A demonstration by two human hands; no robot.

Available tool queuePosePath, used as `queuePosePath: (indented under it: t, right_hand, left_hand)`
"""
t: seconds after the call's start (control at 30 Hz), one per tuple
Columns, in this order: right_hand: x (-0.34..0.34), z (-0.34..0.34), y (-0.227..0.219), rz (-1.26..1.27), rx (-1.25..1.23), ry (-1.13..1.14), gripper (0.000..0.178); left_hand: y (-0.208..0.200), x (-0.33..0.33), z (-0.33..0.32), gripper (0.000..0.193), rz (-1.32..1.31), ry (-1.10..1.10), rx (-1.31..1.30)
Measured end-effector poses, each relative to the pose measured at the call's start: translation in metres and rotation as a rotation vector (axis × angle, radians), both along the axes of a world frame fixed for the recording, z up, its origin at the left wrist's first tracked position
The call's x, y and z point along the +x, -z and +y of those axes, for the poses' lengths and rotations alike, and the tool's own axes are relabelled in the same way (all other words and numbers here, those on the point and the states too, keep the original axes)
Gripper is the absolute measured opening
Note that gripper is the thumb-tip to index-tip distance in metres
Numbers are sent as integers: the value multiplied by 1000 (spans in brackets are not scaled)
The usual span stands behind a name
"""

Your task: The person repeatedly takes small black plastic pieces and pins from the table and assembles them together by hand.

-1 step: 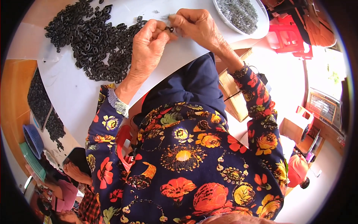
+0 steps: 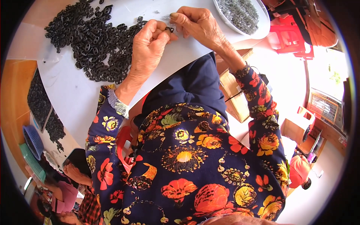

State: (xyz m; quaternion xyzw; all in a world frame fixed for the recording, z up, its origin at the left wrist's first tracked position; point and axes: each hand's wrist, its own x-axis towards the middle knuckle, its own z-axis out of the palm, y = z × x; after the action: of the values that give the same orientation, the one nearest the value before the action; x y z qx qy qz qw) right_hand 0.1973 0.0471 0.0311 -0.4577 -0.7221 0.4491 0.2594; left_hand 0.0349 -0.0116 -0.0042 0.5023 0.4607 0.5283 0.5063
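Observation:
My left hand (image 2: 150,45) is closed, pinching a small black plastic piece (image 2: 170,29) with holes between thumb and fingertips. Just right of it, my right hand (image 2: 198,28) has its thumb and fingers bent together in a pinch; whatever they hold is too small to make out. A few tiny silvery bits (image 2: 165,17) lie on the white tabletop (image 2: 67,93) beyond my fingertips. Left of my left hand spreads a big heap of similar black pieces (image 2: 95,47).
At the table's right edge stands a white bowl (image 2: 265,28) of small shiny metal pieces (image 2: 240,15). More black parts (image 2: 39,99) fill a tray at far left, beside blue and green baskets (image 2: 33,142). A red stool (image 2: 288,37) stands at right; other people sit lower left.
My right hand has shifted slightly up, a little farther from the black piece. My left hand still pinches that piece in nearly the same place.

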Motion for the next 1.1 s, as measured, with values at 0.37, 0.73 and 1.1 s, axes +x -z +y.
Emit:
queuePosePath:
  t: [0.37,0.73,1.1]
  right_hand:
    - [-1,-10,5,143,28,35,18]
    - [-6,-12,13,273,-8,-3,14]
    - [0,-9,13,402,-114,-80,13]
  left_hand:
    - [-3,-1,-2,2,-32,31,4]
    - [2,-1,0,2,-98,42,83]
    - [-31,-39,10,14,518,13,222]
